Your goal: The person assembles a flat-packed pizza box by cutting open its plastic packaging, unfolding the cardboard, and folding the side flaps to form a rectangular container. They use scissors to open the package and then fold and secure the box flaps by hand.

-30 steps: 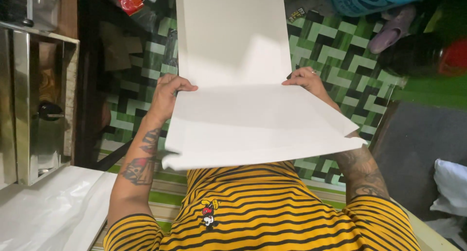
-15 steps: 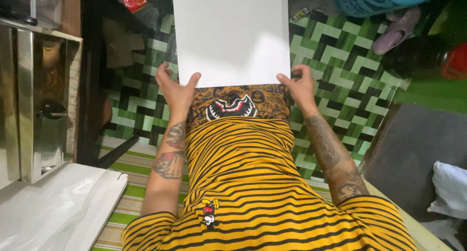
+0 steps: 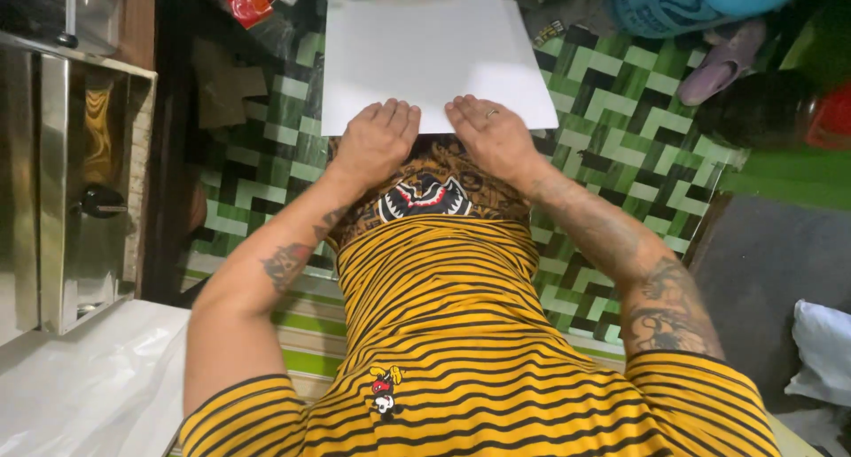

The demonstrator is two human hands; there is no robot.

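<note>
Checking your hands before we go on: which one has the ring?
The right hand, pressed flat on the white sheet; a band shows on one finger. The left hand beside it is bare.

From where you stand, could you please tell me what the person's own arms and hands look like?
Both arms are bare below short sleeves of a yellow shirt with black stripes. The left forearm carries dark tattoos, and so does the right forearm. The left hand is bare. The right hand wears a thin ring on one finger.
</note>
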